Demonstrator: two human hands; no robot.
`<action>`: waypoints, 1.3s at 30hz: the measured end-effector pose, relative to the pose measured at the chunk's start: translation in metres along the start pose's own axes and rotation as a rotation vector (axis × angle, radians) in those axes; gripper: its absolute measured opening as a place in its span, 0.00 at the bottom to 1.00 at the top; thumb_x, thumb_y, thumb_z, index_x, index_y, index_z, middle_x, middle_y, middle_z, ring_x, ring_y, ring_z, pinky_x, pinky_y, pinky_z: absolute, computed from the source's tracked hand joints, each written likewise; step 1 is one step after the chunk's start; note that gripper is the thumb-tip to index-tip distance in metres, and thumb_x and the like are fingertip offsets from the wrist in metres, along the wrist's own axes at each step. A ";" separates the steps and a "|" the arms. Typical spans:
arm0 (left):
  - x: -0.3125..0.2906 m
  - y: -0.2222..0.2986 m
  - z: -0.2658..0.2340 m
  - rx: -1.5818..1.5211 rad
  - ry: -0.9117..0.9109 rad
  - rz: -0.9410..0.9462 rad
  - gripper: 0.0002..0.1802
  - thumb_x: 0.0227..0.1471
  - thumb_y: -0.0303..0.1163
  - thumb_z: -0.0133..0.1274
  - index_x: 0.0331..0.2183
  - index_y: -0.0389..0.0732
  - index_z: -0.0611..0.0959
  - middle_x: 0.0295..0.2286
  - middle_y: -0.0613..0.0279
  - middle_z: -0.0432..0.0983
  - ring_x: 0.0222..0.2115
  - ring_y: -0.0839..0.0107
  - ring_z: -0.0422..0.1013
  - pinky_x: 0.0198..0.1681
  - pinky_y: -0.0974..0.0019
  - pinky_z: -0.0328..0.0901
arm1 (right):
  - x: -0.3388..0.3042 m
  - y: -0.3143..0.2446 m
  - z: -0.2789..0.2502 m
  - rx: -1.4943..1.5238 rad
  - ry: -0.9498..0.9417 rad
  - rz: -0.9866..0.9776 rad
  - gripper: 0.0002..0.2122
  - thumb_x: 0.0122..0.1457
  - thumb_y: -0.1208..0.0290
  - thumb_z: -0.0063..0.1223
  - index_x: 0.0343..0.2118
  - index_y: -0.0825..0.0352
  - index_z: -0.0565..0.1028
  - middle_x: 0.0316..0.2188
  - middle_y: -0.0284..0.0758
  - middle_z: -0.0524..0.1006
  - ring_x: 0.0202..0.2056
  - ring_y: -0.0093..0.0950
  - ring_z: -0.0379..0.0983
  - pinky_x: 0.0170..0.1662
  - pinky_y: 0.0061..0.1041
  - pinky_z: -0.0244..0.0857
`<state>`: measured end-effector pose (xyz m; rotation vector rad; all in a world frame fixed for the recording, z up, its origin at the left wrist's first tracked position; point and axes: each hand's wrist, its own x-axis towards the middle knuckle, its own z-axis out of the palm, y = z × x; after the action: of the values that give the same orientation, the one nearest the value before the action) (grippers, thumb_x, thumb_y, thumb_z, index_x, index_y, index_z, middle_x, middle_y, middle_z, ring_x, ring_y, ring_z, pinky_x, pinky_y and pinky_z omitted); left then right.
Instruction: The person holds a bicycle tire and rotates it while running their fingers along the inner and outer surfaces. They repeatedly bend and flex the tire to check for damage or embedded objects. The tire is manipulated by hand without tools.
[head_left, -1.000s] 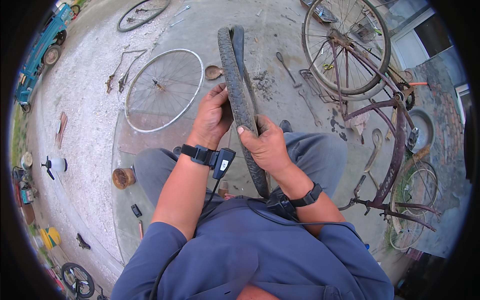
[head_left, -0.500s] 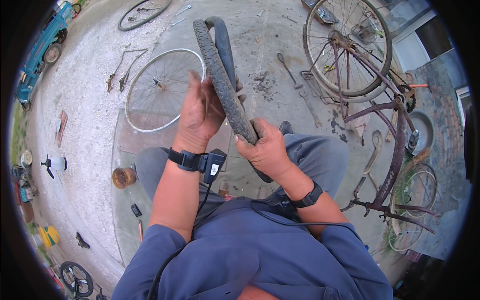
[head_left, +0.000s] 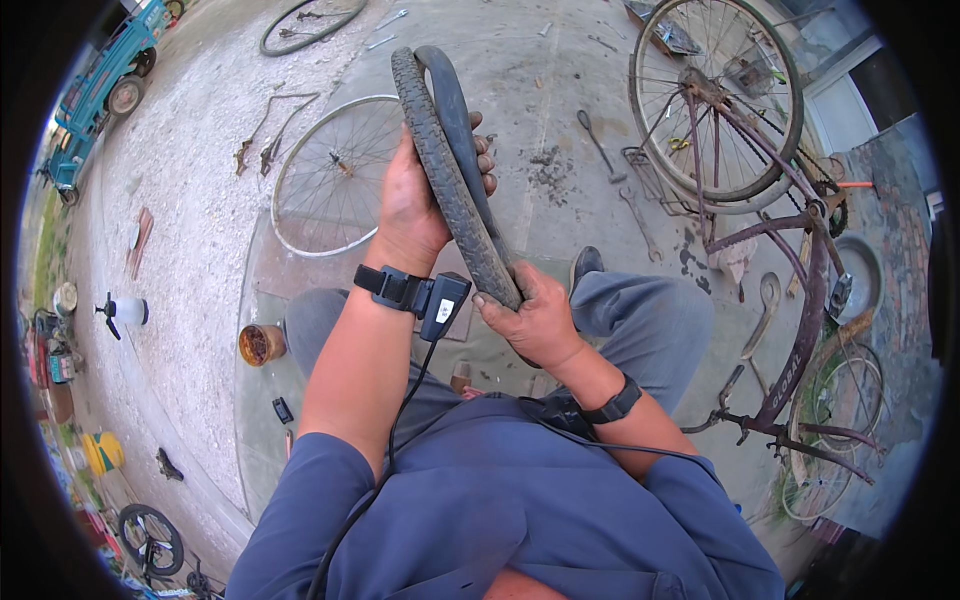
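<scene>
A worn black bicycle tyre point(head_left: 447, 175) with knobbly tread stands up in front of my chest, seen edge-on and tilted. Beside the tread runs a smooth dark rubber band point(head_left: 452, 110); I cannot tell whether it is an inner tube or the tyre's far side. My left hand point(head_left: 415, 205) is wrapped around the tyre's middle, its thumb on the left and fingertips showing past the right side. Lower down, my right hand point(head_left: 537, 318) grips the near part, thumb on the tread. The tyre's lowest part is hidden behind that hand.
A bare spoked wheel point(head_left: 338, 165) lies on the ground at left, near a rusty can point(head_left: 261, 345). At right stands an upturned bicycle frame point(head_left: 800, 345) with its wheel point(head_left: 715, 100). Wrenches point(head_left: 640, 222) lie on the concrete. A blue cart point(head_left: 110, 90) is far left.
My left fingers now curl further around the tyre, and its thumb has come closer to the tread. My right hand keeps its grip. The whole view has shifted slightly.
</scene>
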<state>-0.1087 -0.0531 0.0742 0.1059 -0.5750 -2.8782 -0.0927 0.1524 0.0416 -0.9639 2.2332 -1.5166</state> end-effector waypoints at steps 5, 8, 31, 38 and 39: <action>0.010 -0.017 -0.014 -0.209 -0.097 -0.044 0.21 0.63 0.40 0.44 0.48 0.33 0.74 0.34 0.55 0.73 0.34 0.65 0.71 0.37 0.61 0.69 | -0.001 0.001 -0.008 0.075 -0.003 0.057 0.15 0.50 0.65 0.67 0.33 0.71 0.74 0.23 0.40 0.75 0.24 0.29 0.70 0.31 0.30 0.66; 0.016 -0.024 -0.016 -0.263 -0.118 -0.046 0.20 0.62 0.38 0.46 0.49 0.33 0.73 0.35 0.56 0.73 0.33 0.66 0.70 0.37 0.63 0.68 | -0.002 0.004 -0.013 0.081 -0.007 0.053 0.15 0.50 0.64 0.66 0.31 0.70 0.74 0.22 0.38 0.74 0.24 0.27 0.68 0.30 0.28 0.65; 0.019 -0.035 -0.059 -0.140 0.113 0.124 0.13 0.64 0.37 0.50 0.44 0.39 0.77 0.33 0.63 0.73 0.36 0.68 0.70 0.47 0.60 0.66 | 0.020 0.033 -0.046 0.168 0.124 0.092 0.17 0.54 0.60 0.65 0.31 0.71 0.74 0.21 0.34 0.73 0.25 0.21 0.67 0.30 0.26 0.65; -0.023 -0.051 -0.021 0.037 0.012 -0.045 0.26 0.64 0.51 0.48 0.50 0.39 0.76 0.44 0.59 0.77 0.48 0.60 0.72 0.54 0.51 0.65 | 0.023 0.038 -0.043 0.379 0.135 0.160 0.14 0.56 0.62 0.63 0.33 0.70 0.75 0.24 0.28 0.75 0.28 0.17 0.67 0.32 0.23 0.65; -0.031 -0.058 -0.021 0.140 0.015 -0.053 0.23 0.65 0.48 0.49 0.49 0.39 0.76 0.44 0.60 0.77 0.46 0.62 0.73 0.53 0.52 0.66 | 0.023 0.037 -0.043 0.366 0.137 0.159 0.14 0.57 0.62 0.63 0.33 0.70 0.76 0.25 0.28 0.75 0.28 0.17 0.67 0.32 0.22 0.65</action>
<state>-0.0870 -0.0021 0.0332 0.1657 -0.7815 -2.8833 -0.1477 0.1766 0.0298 -0.5760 1.9601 -1.8745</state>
